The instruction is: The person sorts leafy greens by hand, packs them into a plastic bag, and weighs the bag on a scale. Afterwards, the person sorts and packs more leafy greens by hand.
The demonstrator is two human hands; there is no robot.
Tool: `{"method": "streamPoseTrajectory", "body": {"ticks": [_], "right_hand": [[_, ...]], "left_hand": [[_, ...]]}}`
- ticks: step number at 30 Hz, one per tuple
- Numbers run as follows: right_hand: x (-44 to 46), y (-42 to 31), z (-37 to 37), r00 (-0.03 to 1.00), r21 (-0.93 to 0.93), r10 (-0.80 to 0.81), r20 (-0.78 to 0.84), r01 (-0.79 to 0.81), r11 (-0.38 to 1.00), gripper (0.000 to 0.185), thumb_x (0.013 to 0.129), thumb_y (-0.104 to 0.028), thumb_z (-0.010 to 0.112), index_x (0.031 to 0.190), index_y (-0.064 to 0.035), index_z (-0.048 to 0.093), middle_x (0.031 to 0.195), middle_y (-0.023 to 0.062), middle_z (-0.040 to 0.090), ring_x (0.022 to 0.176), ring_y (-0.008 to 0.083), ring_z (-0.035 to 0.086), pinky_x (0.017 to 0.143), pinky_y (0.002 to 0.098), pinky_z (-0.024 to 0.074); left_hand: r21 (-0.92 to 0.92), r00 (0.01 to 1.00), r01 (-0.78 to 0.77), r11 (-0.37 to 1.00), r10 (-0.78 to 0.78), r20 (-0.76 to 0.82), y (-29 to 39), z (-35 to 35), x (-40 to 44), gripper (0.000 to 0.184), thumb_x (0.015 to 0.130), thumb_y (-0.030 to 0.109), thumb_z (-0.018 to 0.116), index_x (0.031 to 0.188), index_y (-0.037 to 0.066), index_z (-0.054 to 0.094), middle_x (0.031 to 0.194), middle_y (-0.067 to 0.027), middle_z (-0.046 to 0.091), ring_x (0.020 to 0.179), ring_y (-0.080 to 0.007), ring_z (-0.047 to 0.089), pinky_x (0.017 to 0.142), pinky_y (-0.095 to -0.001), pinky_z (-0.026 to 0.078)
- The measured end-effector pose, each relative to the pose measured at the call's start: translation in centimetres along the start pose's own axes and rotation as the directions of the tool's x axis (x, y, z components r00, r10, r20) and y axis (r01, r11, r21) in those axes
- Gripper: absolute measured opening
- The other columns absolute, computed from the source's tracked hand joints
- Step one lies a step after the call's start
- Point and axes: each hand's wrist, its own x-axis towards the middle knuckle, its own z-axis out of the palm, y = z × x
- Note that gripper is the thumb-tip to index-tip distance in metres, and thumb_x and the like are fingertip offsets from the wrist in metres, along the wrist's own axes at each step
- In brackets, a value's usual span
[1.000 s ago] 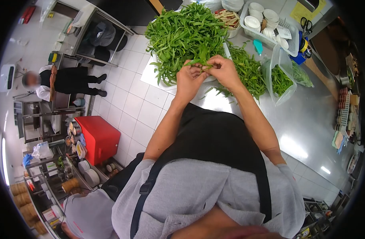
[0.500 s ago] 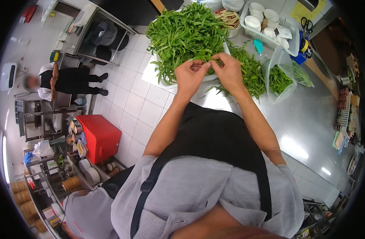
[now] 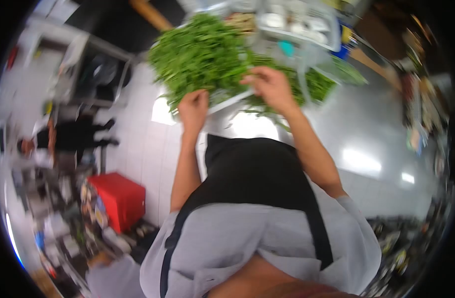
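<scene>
A big heap of long-leaved greens (image 3: 197,54) rises from a white tray (image 3: 230,102). My left hand (image 3: 193,108) is at the heap's near edge with its fingers curled closed; blur hides what, if anything, is in them. Over the tray's right corner, my right hand (image 3: 270,88) pinches what looks like a bit of the leafy greens at its fingertips. More loose greens (image 3: 257,107) lie on the steel table under and beside that hand. To their right sits a clear plastic bag (image 3: 312,74) with greens in it.
A white basket of small white dishes (image 3: 299,25) stands at the back, with a teal object (image 3: 286,48) before it. The steel table (image 3: 331,124) stretches right. At left are a red box (image 3: 117,201) and a person in a black apron (image 3: 66,139); another person's sleeve (image 3: 113,278) shows below.
My hands have come apart: the left moved left to the heap's near edge, the right stayed by the tray's corner. The view has swung and blurred.
</scene>
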Motion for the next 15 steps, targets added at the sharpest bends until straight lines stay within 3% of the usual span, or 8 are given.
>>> {"method": "streamPoseTrajectory", "body": {"ticks": [3, 5, 8, 9, 10, 11, 12, 15], "right_hand": [[-2.0, -2.0, -0.4, 0.994, 0.007, -0.111, 0.012, 0.111, 0.994, 0.015, 0.096, -0.011, 0.065, 0.106, -0.0013, 0.069, 0.092, 0.0036, 0.076, 0.067, 0.006, 0.06, 0.062, 0.0236, 0.049], [-3.9, -3.3, -1.4, 0.931, -0.182, -0.364, -0.025, 0.353, 0.918, 0.017, 0.095, -0.015, 0.066, 0.104, -0.0008, 0.068, 0.085, 0.0082, 0.072, 0.076, 0.0163, 0.065, 0.07, 0.0312, 0.0513], [-6.9, -4.4, -4.4, 0.921, -0.234, -0.355, -0.161, 0.314, 0.92, 0.017, 0.09, -0.011, 0.067, 0.105, -0.0023, 0.068, 0.092, 0.0161, 0.07, 0.081, 0.0287, 0.067, 0.076, 0.0403, 0.0512], [-8.0, -5.0, -5.5, 0.886, -0.29, -0.42, -0.197, 0.357, 0.888, 0.015, 0.091, -0.011, 0.066, 0.103, -0.0019, 0.067, 0.092, 0.0173, 0.069, 0.084, 0.0336, 0.066, 0.075, 0.0434, 0.0502], [-8.8, -4.9, -6.3, 0.864, -0.358, -0.441, -0.242, 0.342, 0.869, 0.015, 0.092, -0.01, 0.065, 0.104, -0.0024, 0.065, 0.092, 0.0183, 0.069, 0.086, 0.0362, 0.066, 0.075, 0.0451, 0.0498], [-8.9, -4.7, -6.9, 0.847, -0.409, -0.458, -0.27, 0.33, 0.851, 0.014, 0.092, -0.01, 0.064, 0.105, -0.003, 0.064, 0.091, 0.0194, 0.068, 0.088, 0.0389, 0.065, 0.075, 0.0468, 0.0494], [-9.2, -4.4, -7.4, 0.831, -0.465, -0.461, -0.31, 0.291, 0.836, 0.015, 0.093, -0.01, 0.063, 0.106, -0.0024, 0.062, 0.093, 0.019, 0.067, 0.091, 0.0379, 0.065, 0.078, 0.0463, 0.0497], [-9.3, -3.5, -8.0, 0.835, -0.548, -0.403, -0.375, 0.151, 0.823, 0.016, 0.095, -0.01, 0.06, 0.108, -0.0006, 0.057, 0.097, 0.0193, 0.064, 0.098, 0.0381, 0.062, 0.083, 0.0466, 0.0498]], "left_hand": [[0.064, 0.998, -0.047, 0.997, 0.044, 0.041, 0.2, 0.3, -0.5, 0.018, 0.093, 0.008, 0.066, 0.104, -0.001, 0.076, 0.08, -0.016, 0.067, 0.069, -0.0256, 0.061, 0.065, -0.0375, 0.048], [0.163, 0.989, 0.069, 0.984, -0.09, 0.12, -2.9, 0.4, -0.4, 0.019, 0.095, 0.008, 0.063, 0.109, 0.003, 0.075, 0.084, -0.0139, 0.07, 0.077, -0.02, 0.064, 0.069, -0.0309, 0.049], [0.01, 0.997, -0.054, 0.998, 0.053, 0.052, -4.3, -0.3, 1.1, 0.027, 0.082, 0.02, 0.085, 0.091, -0.002, 0.073, 0.082, -0.0167, 0.073, 0.072, -0.0269, 0.068, 0.067, -0.0435, 0.057], [-0.139, 0.957, -0.261, 0.955, 0.238, -0.165, -5.5, 0.4, 0.9, 0.03, 0.07, 0.013, 0.094, 0.084, -0.003, 0.073, 0.074, -0.0124, 0.071, 0.063, -0.0179, 0.064, 0.059, -0.0367, 0.058], [-0.039, 0.987, -0.108, 0.993, 0.102, -0.125, -1.2, -0.6, -0.1, 0.028, 0.071, 0.01, 0.093, 0.084, -0.004, 0.072, 0.074, -0.0127, 0.071, 0.064, -0.0195, 0.064, 0.061, -0.0364, 0.059], [0.018, 0.994, 0.063, 0.998, -0.061, -0.096, 0.3, -0.6, -0.2, 0.024, 0.073, 0.008, 0.091, 0.087, -0.002, 0.073, 0.077, -0.0116, 0.071, 0.069, -0.0202, 0.066, 0.064, -0.0343, 0.059], [0.001, 0.998, 0.056, 0.998, -0.056, -0.012, -1.2, -1.0, 0.3, 0.022, 0.079, 0.012, 0.088, 0.091, 0.0, 0.074, 0.082, -0.0127, 0.072, 0.072, -0.0207, 0.065, 0.065, -0.0351, 0.057], [0.15, 0.937, 0.187, 0.971, -0.222, 0.269, -11.4, -0.6, 3.7, 0.037, 0.104, 0.02, 0.055, 0.136, 0.0, 0.054, 0.123, -0.0227, 0.062, 0.104, -0.0299, 0.066, 0.089, -0.0374, 0.057]]}}
